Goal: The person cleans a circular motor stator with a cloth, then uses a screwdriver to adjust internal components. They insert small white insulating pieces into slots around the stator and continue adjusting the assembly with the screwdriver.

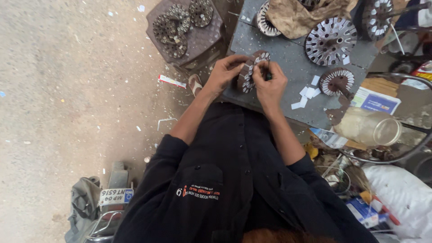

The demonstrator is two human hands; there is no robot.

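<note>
From the head view, you look down over your black long-sleeved shirt [234,180] at both hands working at the near edge of the grey metal desk [288,63]. Your left hand [225,72] curls around the left rim of a round, slotted metal motor stator core [250,72], fingers bent over its upper edge and thumb on the near side, so the core stands tilted on its edge on the desk. Your right hand [271,83] is half closed against the right face of the same core, fingertips pinched together at the slots; whether they pinch something small there you cannot tell.

Just to the right of your right hand, a scatter of small white paper slips [308,95] lies on the desk. Beyond them sits a smaller round stator with a brown centre [336,82], and farther back a larger flat slotted stator disc [330,41]. A crumpled brown paper bag [301,15] lies at the far edge of the desk. Left of the desk, well apart from your hands, a dark hexagonal stool top [186,31] carries several round wound coils [173,24]. At the right, below the desk edge, a clear plastic jar [369,128] lies on its side. The sandy concrete floor [67,90] is speckled with paper bits.
</note>
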